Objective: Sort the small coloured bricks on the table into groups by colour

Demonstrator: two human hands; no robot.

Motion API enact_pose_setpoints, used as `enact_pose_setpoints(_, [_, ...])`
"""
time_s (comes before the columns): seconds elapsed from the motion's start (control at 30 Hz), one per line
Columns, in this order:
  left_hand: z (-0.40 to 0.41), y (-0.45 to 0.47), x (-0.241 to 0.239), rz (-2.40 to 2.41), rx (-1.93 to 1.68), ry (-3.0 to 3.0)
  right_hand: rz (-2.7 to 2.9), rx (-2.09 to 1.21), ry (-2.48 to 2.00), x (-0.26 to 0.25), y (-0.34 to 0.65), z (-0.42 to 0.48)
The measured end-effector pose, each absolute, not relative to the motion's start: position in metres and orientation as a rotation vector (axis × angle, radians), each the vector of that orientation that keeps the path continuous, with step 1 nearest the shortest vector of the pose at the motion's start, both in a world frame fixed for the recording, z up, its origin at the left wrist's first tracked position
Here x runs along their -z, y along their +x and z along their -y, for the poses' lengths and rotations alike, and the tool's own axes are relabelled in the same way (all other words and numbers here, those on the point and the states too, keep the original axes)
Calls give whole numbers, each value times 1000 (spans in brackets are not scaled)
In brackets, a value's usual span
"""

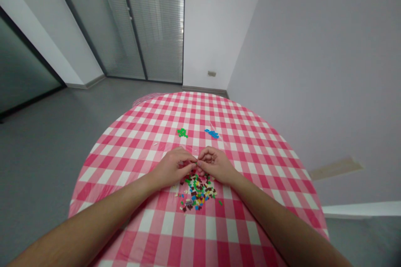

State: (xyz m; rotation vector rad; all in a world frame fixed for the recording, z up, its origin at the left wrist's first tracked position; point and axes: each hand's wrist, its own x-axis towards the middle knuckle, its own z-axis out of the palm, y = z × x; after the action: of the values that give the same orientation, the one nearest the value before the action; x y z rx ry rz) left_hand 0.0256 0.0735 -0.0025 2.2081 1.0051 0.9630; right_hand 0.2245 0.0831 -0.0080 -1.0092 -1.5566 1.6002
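Note:
Above the near pile, my left hand point(176, 164) and my right hand point(219, 165) meet with their fingertips pinched together. Between the fingertips shows a tiny green brick point(196, 163), mostly covered by the fingers. Just below the hands lies a loose pile of small mixed toy building bricks point(200, 192) in green, blue, brown, yellow, white and grey. Past my left hand sits a small cluster of green bricks point(182, 132). A cluster of blue bricks point(212, 133) lies to its right, beyond my right hand.
The round table wears a red and white checked cloth point(250, 225). A few stray pieces, such as a green brick point(220, 202), lie around the pile. Glass partitions point(150, 29) stand behind the table, with a plain wall point(328, 71) close on the right.

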Motion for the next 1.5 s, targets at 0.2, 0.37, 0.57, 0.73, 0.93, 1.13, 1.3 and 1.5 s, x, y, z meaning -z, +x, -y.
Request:
enact_pose_setpoints(0.2, [-78,20,0,-1026,-972,2261,1573,-1592,-1031,2,223,-81])
enact_pose_setpoints(0.37, [-103,-6,5,-1424,-1105,2156,1524,-1371,-1136,11,226,-87])
enact_pose_setpoints(0.57, [-133,-33,19,-1701,-797,2173,1609,-1179,-1102,19,236,-98])
enact_pose_setpoints(0.73, [-135,-31,24,-1814,-716,2249,1670,-1079,-1161,21,240,-102])
enact_pose_setpoints(0.93, [-131,-29,26,-1802,-819,2129,1733,-978,-1248,26,242,-104])
enact_pose_setpoints(1.13, [-129,-29,30,-1627,-831,2379,1947,-1009,-1228,16,246,-102])
enact_pose_setpoints(1.3, [-129,-27,31,-1577,-755,2435,2220,-1040,-1117,6,254,-102])
enact_pose_setpoints(1.5, [-127,-22,30,-1574,-714,2448,2283,-978,-1074,7,255,-102])
